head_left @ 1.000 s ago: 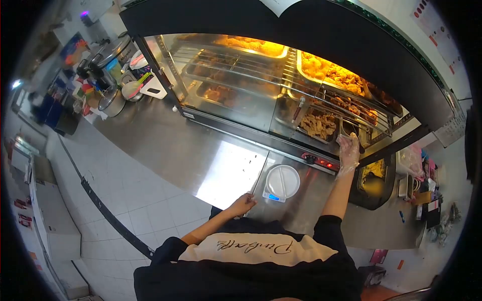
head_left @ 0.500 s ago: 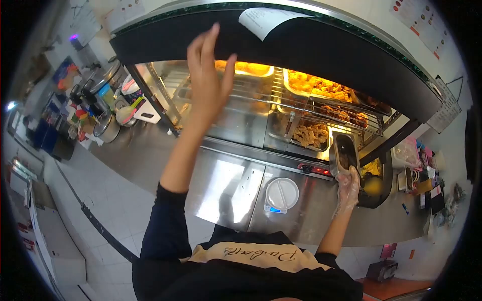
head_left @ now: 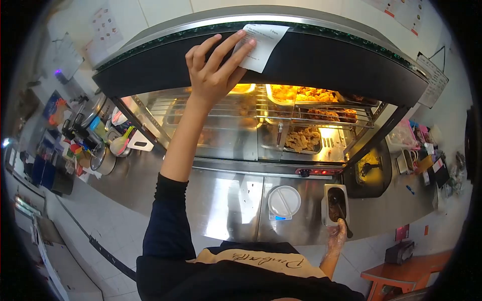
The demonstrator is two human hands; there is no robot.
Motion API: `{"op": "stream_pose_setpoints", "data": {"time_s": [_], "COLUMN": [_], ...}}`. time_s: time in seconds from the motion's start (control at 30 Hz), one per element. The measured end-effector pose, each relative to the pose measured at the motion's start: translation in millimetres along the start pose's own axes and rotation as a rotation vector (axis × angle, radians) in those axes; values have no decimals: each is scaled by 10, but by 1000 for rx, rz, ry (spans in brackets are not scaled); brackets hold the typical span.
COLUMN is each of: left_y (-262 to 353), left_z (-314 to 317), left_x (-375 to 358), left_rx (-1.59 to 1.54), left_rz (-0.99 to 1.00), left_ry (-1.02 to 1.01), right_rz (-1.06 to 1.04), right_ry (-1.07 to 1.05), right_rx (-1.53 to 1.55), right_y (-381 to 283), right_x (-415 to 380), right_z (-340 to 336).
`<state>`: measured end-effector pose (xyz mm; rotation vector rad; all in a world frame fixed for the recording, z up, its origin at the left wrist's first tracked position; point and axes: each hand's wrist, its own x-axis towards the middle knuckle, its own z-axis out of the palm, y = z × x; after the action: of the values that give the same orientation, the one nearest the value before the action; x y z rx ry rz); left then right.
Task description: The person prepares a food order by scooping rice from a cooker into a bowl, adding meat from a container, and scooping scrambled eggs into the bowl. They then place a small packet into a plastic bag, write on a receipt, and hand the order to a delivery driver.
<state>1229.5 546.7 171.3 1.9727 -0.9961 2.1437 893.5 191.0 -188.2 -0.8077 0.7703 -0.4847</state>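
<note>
A cursive word is printed, upside down from this view, across the cream band of the person's black shirt (head_left: 261, 261); its letters cannot be made out for certain. The paper slip (head_left: 261, 42) on the food warmer's dark hood (head_left: 326, 55) carries lines of print too small to read. The wall posters (head_left: 105, 27) are also illegible.
</note>
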Motion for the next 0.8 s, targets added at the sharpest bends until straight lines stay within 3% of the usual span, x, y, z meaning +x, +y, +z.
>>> {"op": "stream_pose_setpoints", "data": {"time_s": [0.1,0.23,0.37,0.5,0.6,0.63,0.73,0.77,0.8], "left_y": [-13,-10,18,36,93,128,176,189,206], "left_z": [23,12,-18,-65,-113,-132,-168,-179,-194], "left_x": [-1,22,35,46,95,137,158,165,173], "left_rx": [13,-92,-66,-102,-127,-127,-115,-126,-135], "left_rz": [39,13,21,5,11,22,34,27,19], "left_ry": [25,28,-1,-27,-22,-13,-22,-18,-12], "right_rz": [64,57,187,-180,-349,-373,-571,-548,-555], "right_ry": [45,-67,-118,258,390,341,-1,135,47], "right_rx": [6,117,-77,-356,-394,-360,-279,-448,-501], "right_y": [213,434,548,526,470,658,222,163,47], "right_x": [-46,-150,-165,-218,-122,200,-33,-31,-69], "right_z": [-88,-36,-68,99,67,-329,78,149,261]}}
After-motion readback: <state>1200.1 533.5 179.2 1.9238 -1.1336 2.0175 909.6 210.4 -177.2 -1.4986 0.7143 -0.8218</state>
